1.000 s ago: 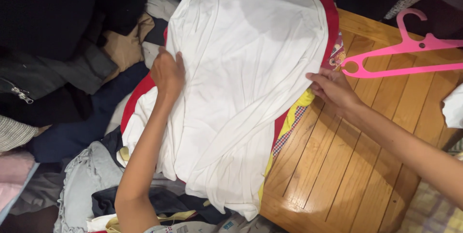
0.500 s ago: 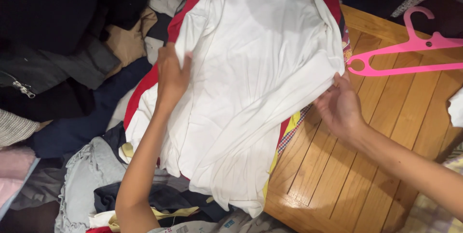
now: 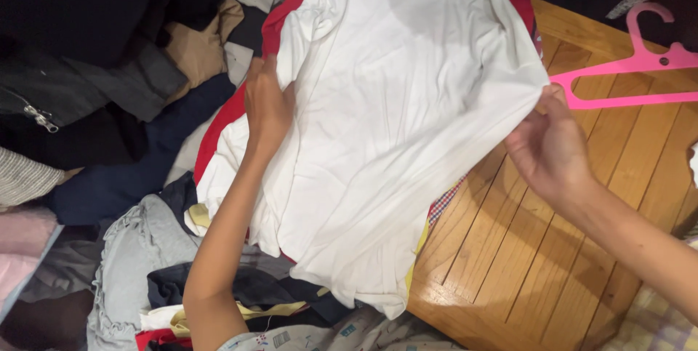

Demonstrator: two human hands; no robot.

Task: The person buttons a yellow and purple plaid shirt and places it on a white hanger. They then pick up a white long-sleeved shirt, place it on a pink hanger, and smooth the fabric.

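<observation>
A white long-sleeved shirt (image 3: 392,104) lies spread over a red garment (image 3: 218,129) on a pile of clothes. My left hand (image 3: 266,107) rests flat on the shirt's left side, fingers pointing up, pressing it down. My right hand (image 3: 547,146) pinches the shirt's right edge and lifts it off the wooden surface, so the cloth is pulled taut toward the right.
A pink plastic hanger (image 3: 629,75) lies on the wooden surface (image 3: 523,249) at the right. Dark jackets (image 3: 80,67), a navy garment (image 3: 123,176), a tan cloth (image 3: 196,49) and a grey ruffled piece (image 3: 127,264) crowd the left. A checked cloth (image 3: 443,206) peeks out under the shirt.
My right hand has moved from lying beside the shirt to gripping its right edge and raising it. My left hand has slid up the shirt's left side.
</observation>
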